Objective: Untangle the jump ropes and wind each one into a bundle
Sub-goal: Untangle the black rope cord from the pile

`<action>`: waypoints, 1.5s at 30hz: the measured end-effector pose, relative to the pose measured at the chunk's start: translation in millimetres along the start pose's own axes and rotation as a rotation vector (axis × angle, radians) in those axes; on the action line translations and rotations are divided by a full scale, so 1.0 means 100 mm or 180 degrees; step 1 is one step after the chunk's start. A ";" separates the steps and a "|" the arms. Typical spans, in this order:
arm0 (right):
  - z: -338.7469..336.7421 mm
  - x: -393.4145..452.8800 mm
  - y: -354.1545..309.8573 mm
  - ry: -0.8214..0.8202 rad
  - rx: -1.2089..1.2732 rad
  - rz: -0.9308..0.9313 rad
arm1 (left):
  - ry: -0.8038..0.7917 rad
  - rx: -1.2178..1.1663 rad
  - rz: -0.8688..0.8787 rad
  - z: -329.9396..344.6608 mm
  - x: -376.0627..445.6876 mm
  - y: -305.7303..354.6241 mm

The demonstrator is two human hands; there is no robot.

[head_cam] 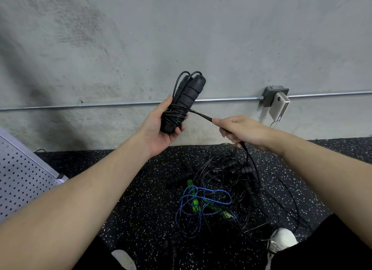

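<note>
Left hand [161,126]: fingers and thumb curled round the lower part of a pair of black foam handles [190,92], held upright side by side against the wall backdrop; black cord [174,115] is wound in several turns round the handles just above the palm; two small loops of cord arch over the handle tops.

Right hand [239,132]: clamped on the free run of the same cord, thumb and forefinger pinching it; the cord stretches taut from the wound bundle to the fingertips, leaves the hand below and drops to the floor.

Floor [141,199], black rubber with pale speckles: a tangled pile of ropes [219,181] lies between the person's feet and the wall, towards the right; several black ribbed handles lie in it, with thin black cords looping outward; a blue braided rope [201,201] with green handles [194,201] sits at the near side of the pile; individual ropes cannot be traced.

White shoes: one [281,240] at the lower right touching the outer cords, one [123,259] at the bottom edge.

Wall: metal conduit [120,104], junction box [274,94]; perforated grey panel [22,175] at the left edge.
</note>
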State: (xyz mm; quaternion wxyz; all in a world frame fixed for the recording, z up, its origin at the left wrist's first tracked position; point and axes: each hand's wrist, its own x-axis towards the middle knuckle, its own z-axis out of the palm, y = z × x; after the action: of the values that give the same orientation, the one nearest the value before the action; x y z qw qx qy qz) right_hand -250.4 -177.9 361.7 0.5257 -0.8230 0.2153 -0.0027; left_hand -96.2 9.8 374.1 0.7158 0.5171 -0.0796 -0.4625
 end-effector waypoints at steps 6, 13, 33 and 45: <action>-0.01 0.01 0.08 -0.0327 0.0309 -0.0110 | -0.0088 0.0262 -0.0113 -0.02 0.00 -0.02; -0.07 0.04 0.11 0.0193 -0.0188 0.0283 | -0.0696 0.1346 -0.0274 -0.01 0.02 -0.13; 0.23 0.07 -0.07 0.0478 -0.0633 -0.0082 | -0.0967 0.4456 0.0258 0.02 0.15 -0.44; 0.37 0.06 -0.18 0.0667 -0.0092 0.0127 | 0.0310 0.2990 0.0395 -0.04 0.22 -0.35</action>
State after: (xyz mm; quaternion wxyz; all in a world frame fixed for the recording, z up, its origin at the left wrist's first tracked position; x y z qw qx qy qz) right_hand -230.0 -141.3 359.4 0.4883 -0.8212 0.2854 -0.0752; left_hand -102.1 -5.4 336.2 0.4337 0.8001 -0.2772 -0.3080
